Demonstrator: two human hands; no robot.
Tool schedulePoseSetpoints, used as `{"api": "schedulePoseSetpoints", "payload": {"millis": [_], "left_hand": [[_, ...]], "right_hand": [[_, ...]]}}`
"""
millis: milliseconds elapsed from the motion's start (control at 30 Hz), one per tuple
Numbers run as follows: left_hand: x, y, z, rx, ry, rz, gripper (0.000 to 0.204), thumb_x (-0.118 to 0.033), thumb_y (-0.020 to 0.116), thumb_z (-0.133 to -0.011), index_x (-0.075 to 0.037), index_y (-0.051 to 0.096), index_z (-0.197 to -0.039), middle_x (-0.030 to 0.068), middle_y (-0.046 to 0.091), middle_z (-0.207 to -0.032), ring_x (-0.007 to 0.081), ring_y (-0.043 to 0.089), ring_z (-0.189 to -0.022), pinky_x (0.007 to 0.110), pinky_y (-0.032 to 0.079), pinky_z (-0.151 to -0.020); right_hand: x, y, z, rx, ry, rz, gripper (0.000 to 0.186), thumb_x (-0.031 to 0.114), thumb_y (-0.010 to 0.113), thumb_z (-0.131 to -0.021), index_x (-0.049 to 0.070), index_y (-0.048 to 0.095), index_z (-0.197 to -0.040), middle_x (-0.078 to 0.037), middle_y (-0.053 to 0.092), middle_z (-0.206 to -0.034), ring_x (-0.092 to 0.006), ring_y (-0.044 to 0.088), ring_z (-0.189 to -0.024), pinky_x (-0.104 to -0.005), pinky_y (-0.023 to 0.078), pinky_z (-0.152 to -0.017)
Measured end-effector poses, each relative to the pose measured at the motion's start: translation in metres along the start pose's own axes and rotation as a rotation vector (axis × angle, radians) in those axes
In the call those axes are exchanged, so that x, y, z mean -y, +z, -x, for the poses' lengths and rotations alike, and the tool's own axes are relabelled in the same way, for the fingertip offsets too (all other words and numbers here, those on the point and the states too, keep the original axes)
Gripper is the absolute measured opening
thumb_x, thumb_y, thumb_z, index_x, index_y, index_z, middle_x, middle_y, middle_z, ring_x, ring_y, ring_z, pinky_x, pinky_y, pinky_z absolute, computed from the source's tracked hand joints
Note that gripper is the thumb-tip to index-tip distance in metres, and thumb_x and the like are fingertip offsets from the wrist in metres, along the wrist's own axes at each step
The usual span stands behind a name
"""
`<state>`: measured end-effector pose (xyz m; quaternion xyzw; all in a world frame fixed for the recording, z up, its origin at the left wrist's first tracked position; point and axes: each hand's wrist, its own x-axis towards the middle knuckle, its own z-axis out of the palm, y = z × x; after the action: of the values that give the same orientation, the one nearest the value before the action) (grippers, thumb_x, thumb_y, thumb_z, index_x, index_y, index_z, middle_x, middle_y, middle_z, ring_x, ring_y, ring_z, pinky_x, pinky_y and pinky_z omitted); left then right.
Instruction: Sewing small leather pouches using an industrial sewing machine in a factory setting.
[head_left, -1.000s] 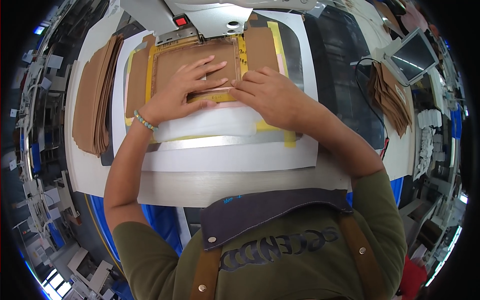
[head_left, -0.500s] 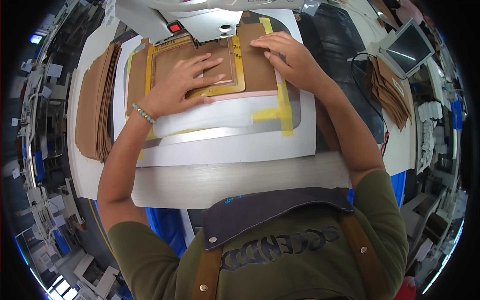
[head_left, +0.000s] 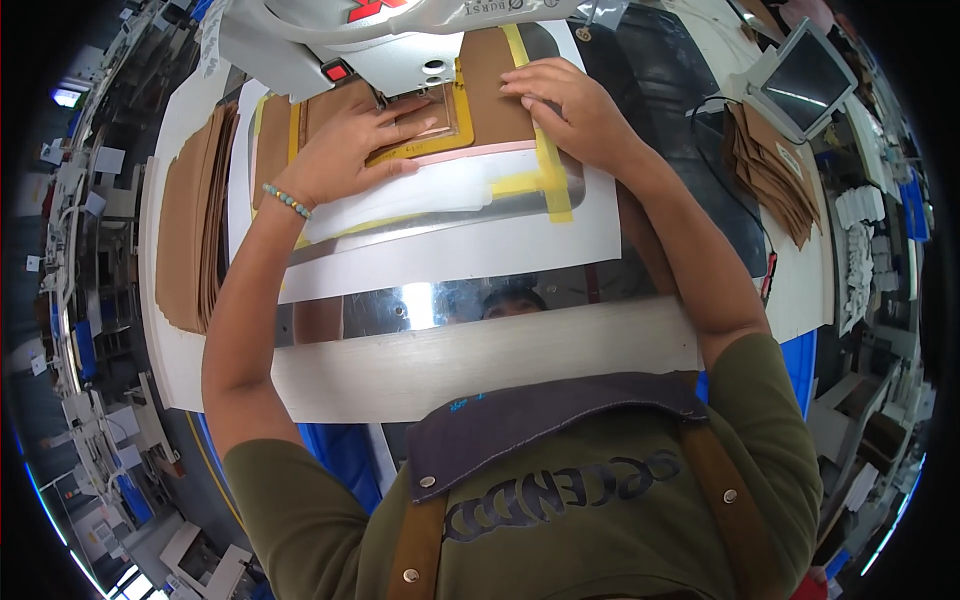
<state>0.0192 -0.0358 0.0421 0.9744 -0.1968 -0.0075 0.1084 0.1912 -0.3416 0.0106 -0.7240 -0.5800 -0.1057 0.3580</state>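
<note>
My left hand [head_left: 345, 148] lies flat with fingers spread over the yellow rectangular frame [head_left: 465, 125], its fingertips close to the needle area of a white sewing machine head [head_left: 400, 65]. The frame sits on a brown sheet [head_left: 495, 90]. My right hand [head_left: 570, 112] rests at that sheet's right side, beside a strip of yellow tape [head_left: 548, 165], with fingers stretched out and the thumb apart. Under these is a metal template plate [head_left: 395, 217] on a large white sheet [head_left: 450, 245]. Part of the frame is hidden by my left hand and the machine.
A stack of brown pieces [head_left: 190, 230] stands at the left, another brown stack [head_left: 770, 170] at the right. Behind the latter is a grey screen [head_left: 808, 80] with a black cable. A shiny metal strip [head_left: 420, 308] runs in front of the white sheet.
The template plate, white sheet, brown sheet and yellow frame have slid away from me, deeper under the machine head. A reflective metal strip now shows in front. Both hands stay on the work.
</note>
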Motion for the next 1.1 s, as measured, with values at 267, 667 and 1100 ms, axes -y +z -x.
{"api": "schedulePoseSetpoints", "payload": {"millis": [267,667,1100], "left_hand": [[0.013,-0.006,-0.012,-0.052,-0.029,-0.138,0.054,-0.054,0.069,-0.101,-0.02,0.074,-0.142,0.0218,0.071,-0.131,0.0387,0.06,-0.127,0.047,0.047,-0.115],[0.021,0.005,0.042,-0.319,-0.176,-0.125,0.045,-0.027,0.062,-0.107,-0.006,0.066,-0.146,0.0213,0.065,-0.146,0.0424,0.054,-0.14,0.049,0.042,-0.12],[0.115,0.021,0.164,-0.277,-0.669,-0.207,0.055,-0.034,0.051,-0.114,-0.005,0.051,-0.161,0.0161,0.048,-0.169,0.0409,0.035,-0.159,0.049,0.029,-0.132]], "right_hand": [[-0.001,0.001,0.0,-0.011,0.014,-0.021,0.027,0.008,0.059,-0.098,0.002,0.078,-0.116,-0.012,0.076,-0.129,-0.0308,0.064,-0.127,-0.0425,0.052,-0.11],[0.016,-0.001,0.0,0.017,-0.01,-0.052,0.023,0.006,0.064,-0.096,0.0,0.08,-0.112,-0.014,0.077,-0.124,-0.0322,0.066,-0.122,-0.0418,0.054,-0.107],[0.022,-0.032,-0.001,-0.037,0.061,-0.079,0.025,0.013,0.063,-0.101,0.002,0.079,-0.115,-0.014,0.076,-0.13,-0.0322,0.067,-0.124,-0.0435,0.053,-0.107]]}}
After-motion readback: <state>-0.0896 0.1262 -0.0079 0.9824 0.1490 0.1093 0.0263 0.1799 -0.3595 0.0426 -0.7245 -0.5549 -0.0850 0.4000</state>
